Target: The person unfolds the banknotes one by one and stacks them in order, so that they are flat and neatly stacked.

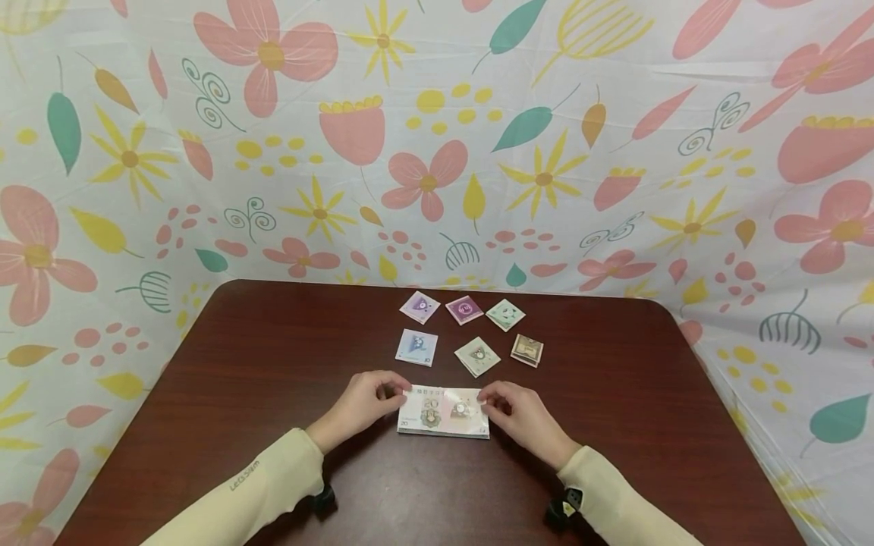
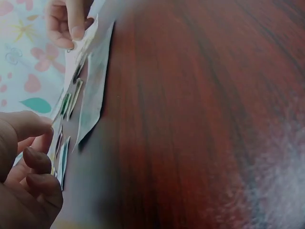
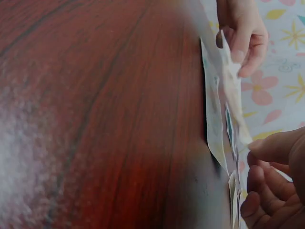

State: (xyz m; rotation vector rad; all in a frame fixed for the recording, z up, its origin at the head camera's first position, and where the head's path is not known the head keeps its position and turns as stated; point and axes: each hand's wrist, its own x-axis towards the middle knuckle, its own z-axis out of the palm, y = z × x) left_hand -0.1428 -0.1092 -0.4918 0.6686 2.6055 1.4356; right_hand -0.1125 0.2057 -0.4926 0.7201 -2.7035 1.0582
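A pale banknote printed with 20 is stretched between both hands near the middle of the table. My left hand pinches its left end between thumb and fingers. At the right end, my right hand grips the note the same way. The left wrist view shows this note raised off the table, with another pale note lying below it. In the right wrist view, the lower note rests on the wood beside the held note.
Beyond the hands lie several folded notes: light purple, magenta, green, blue, grey-green and brown. The dark wooden table meets a flowered cloth at its back edge.
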